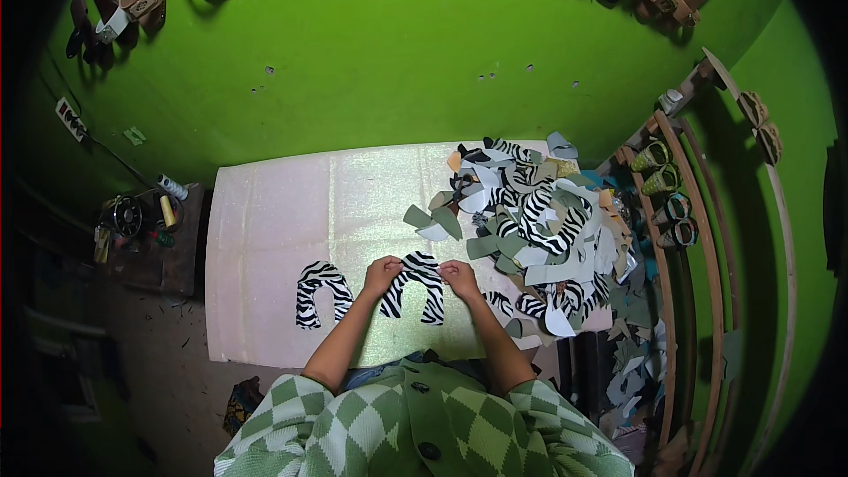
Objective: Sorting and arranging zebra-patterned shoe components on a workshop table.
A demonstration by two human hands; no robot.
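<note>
Between my hands is a zebra-striped, arch-shaped cut piece, its two legs pointing toward me. My left hand pinches its upper left edge, fingers closed. At the upper right edge, my right hand grips the same piece with closed fingers. A second zebra-striped arch lies flat to the left, beside my left forearm. On the right of the table rises a heap of cut scraps, mixing zebra-striped, grey-green and white pieces. Whether the held piece is a single layer, I cannot tell.
A pale, shiny sheet covers the table. Small grey-green and white offcuts lie left of the heap. A sewing machine's handwheel and thread spools stand at far left. Wooden racks with sandals flank the right; more scraps lie below.
</note>
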